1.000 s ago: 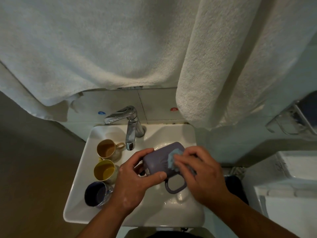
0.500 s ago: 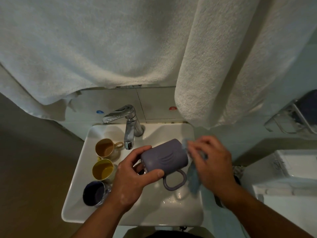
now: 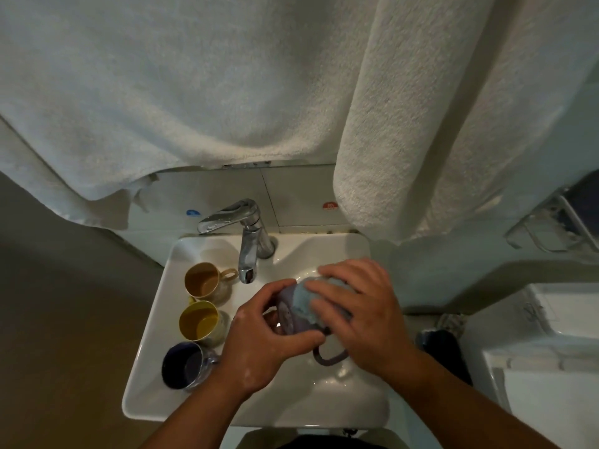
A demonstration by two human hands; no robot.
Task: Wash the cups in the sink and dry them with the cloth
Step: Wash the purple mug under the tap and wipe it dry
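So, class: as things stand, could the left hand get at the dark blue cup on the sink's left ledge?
Probably not yet: the left hand grips the purple mug. The dark blue cup stands uncovered right beside that wrist, so once the hand lets go, the way looks free.

A single wide-angle view from a camera worn on the person's head, looking forward and steeply down. It sits close above a white sink [image 3: 152, 377], with both forearms entering from the bottom edge. Hanging towels [image 3: 194, 92] fill the upper half, and straight lines curve near the edges.
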